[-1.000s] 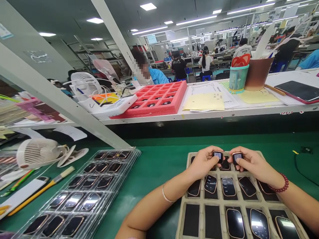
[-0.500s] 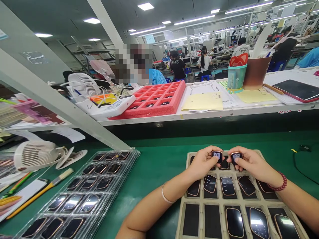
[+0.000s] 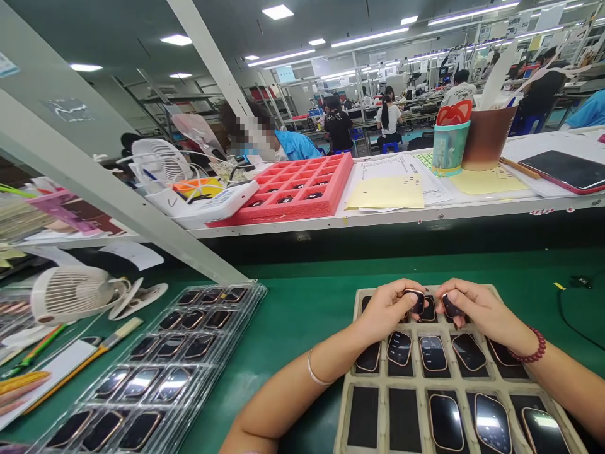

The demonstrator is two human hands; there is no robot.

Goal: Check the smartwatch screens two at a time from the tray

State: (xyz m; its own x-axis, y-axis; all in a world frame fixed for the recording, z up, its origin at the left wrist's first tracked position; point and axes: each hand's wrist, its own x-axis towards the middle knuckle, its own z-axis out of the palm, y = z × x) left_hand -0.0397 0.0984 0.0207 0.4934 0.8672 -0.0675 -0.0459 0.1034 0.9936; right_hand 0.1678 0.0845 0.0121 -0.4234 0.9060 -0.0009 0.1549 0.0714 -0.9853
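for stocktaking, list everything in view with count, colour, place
beige tray: one, beige, bench right
held watches: two, black, over its back row
tray watches: eight, black, nearer rows; back row partly hidden
clear trays: one stack, transparent, bench left
packed watches: fifteen visible, black, top tray
fans: two, white, left
brush: one, yellow, bench left
foam tray: one, red, shelf
cups: two, teal and brown, shelf right
phone: one, black, shelf right
people: several, mixed clothes, background
left hand, right hand: one each, bare, over beige tray

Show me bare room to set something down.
Green mat lies bare between the clear trays and left forearm, and between the right hand and thin cable. Two front-left compartments of the beige tray show only black padding. Crowded: left of the clear trays, with white fan and brush.
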